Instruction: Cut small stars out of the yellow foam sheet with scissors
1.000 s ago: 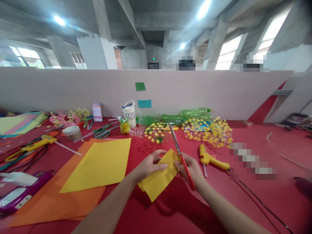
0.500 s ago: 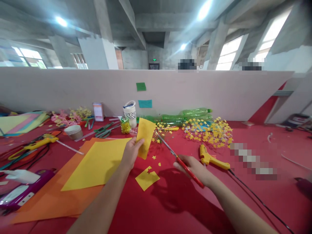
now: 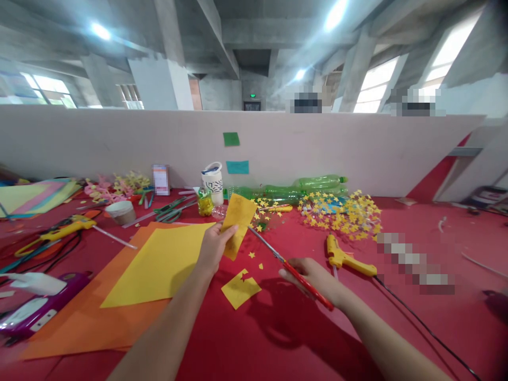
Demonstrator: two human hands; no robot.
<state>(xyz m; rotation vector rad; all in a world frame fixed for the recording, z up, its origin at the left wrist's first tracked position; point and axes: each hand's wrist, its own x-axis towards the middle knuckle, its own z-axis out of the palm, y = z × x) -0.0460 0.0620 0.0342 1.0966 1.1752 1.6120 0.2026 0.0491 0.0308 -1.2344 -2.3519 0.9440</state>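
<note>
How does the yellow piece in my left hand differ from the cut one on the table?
The held piece is raised in your left hand; the cut piece lies on the red table. The held piece shows no cutout, while the cut piece has a jagged notch near its far corner. Both are yellow.

on the table [image 3: 222, 344], the power strip [image 3: 45, 307] lies near left, the stacked sheets [image 3: 154, 270] right of it, the paper cup [image 3: 120, 214] beyond them. the bottles [image 3: 283, 194] lie far, before the partition [image 3: 317, 143]; the right glue gun [image 3: 349, 259] lies nearer than the star bunch [image 3: 343, 214].
</note>
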